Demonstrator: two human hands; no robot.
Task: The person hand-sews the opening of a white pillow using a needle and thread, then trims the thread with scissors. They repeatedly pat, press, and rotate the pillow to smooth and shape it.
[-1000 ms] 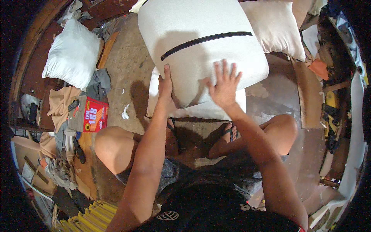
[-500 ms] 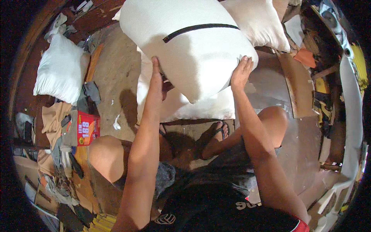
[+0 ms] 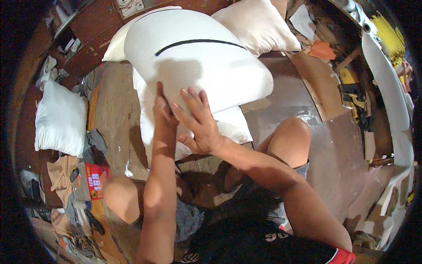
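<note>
A plump white pillow (image 3: pixel 198 75) with a black strip across its top lies on another white pillow (image 3: pixel 233 125). At its near left edge my left hand (image 3: pixel 164 108) holds it, thumb up; the other fingers are hidden behind the hand and pillow. My right hand (image 3: pixel 200 123) is over the near part of the pillow stack, next to the left one, open with fingers spread and holding nothing. Whether its fingertips touch the fabric I cannot tell.
Another white pillow (image 3: pixel 60 119) leans at the left, and a cream pillow (image 3: pixel 257 26) lies at the back right. A red and yellow box (image 3: pixel 96 181) stands among cloths on the left. A cardboard sheet (image 3: pixel 314 83) and scraps line the right side.
My right hand has let go of the pillow's right side and swung left beside my left hand, fingers spreading. The pillow has settled lower onto the pile, and the view has shifted.
</note>
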